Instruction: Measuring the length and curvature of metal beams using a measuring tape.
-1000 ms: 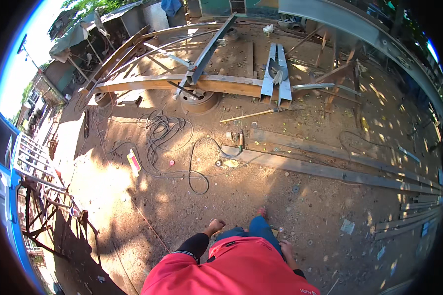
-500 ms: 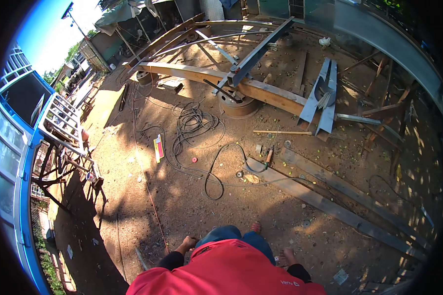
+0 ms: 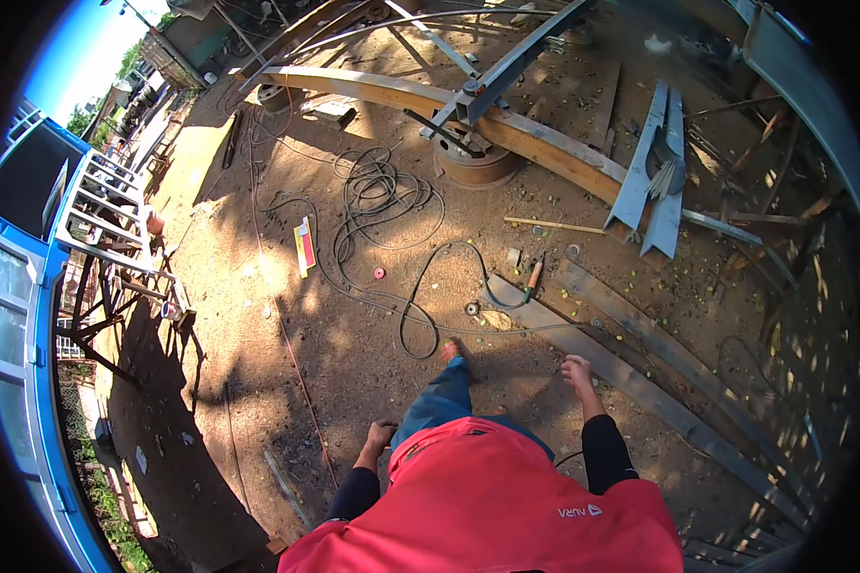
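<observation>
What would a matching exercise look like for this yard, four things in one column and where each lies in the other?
1. coiled black cable
2. red and yellow flat tool
3. left hand
4. right hand

A. raised over the long grey planks
B. low beside the blue trouser leg
C. on the dirt left of the cable
D. on the dirt before the round metal drum

Pairs: 1-D, 2-C, 3-B, 4-A

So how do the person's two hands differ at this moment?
The left hand hangs low beside the hip with fingers curled, while the right hand is swung forward with fingers loosely spread. The left lies in shade, the right in sunlight. Both are bare, empty and come out of black sleeves.
</observation>
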